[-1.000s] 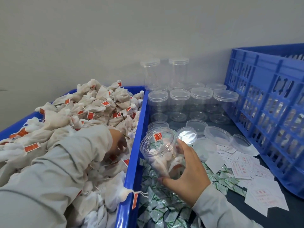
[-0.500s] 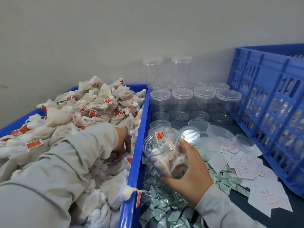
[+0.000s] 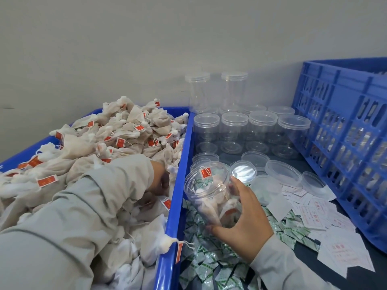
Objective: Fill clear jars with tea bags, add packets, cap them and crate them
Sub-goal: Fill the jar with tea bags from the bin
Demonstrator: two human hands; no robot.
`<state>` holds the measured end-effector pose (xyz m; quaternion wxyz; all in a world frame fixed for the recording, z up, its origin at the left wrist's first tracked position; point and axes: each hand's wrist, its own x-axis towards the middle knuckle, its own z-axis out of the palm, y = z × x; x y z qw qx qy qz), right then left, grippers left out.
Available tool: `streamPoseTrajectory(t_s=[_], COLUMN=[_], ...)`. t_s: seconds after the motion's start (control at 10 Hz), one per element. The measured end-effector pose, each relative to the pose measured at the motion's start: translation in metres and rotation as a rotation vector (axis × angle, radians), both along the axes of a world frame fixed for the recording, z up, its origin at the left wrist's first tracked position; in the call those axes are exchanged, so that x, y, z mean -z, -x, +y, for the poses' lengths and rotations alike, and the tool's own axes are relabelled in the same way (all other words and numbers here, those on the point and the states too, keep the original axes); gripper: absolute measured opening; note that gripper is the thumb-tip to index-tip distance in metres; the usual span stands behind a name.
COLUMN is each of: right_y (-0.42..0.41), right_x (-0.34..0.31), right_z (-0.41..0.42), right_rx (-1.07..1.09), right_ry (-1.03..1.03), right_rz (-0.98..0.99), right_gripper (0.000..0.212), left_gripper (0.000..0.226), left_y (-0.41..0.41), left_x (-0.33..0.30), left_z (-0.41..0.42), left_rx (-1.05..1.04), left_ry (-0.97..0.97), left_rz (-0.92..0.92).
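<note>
My right hand (image 3: 243, 225) grips a clear open jar (image 3: 209, 193), tilted toward the left, with several tea bags inside and one red tag at its mouth. My left hand (image 3: 159, 181) reaches down into the heap of white tea bags with red tags (image 3: 125, 139) in the blue bin (image 3: 178, 206); its fingers are buried among the bags, so what they hold is hidden. Green-and-white packets (image 3: 209, 258) lie under the jar. Loose clear lids (image 3: 282, 172) lie behind it.
Empty capped jars (image 3: 251, 126) stand in rows at the back against the wall. A tall blue lattice crate (image 3: 345, 143) stands on the right, with jars showing through its holes. White printed paper slips (image 3: 318, 216) are scattered on the dark table in front of it.
The left hand has shifted a little right among the tea bags, toward the bin's wall. The right hand still holds the jar in the same tilt.
</note>
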<state>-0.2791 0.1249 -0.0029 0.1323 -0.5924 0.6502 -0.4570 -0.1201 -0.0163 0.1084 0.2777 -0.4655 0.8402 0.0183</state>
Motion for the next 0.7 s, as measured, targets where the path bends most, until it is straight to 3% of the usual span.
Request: streamPoseTrajectory(t_s=[0.2,0.4,0.5,0.7], right_y=[0.001,0.002,0.001,0.001], right_x=[0.000,0.000,0.000,0.000], right_z=[0.000,0.001,0.000,-0.001], right_rx=[-0.007,-0.005,-0.004,0.000], right_ry=[-0.001,0.005,0.005,0.003], right_rz=[-0.007,0.006,0.004,0.003], right_gripper=[0.112,0.112,0.112,0.113], left_gripper=[0.016,0.036,0.028,0.007], left_y=[-0.008,-0.008,-0.005,-0.006], left_x=[-0.007,-0.021,-0.032,-0.029], left_z=[-0.010,-0.011,-0.001,-0.010], left_rx=[-0.216,-0.421,-0.598,-0.732], left_ry=[-0.053,-0.152,-0.224,-0.243], left_rz=[0.345,0.828,1.081,1.423])
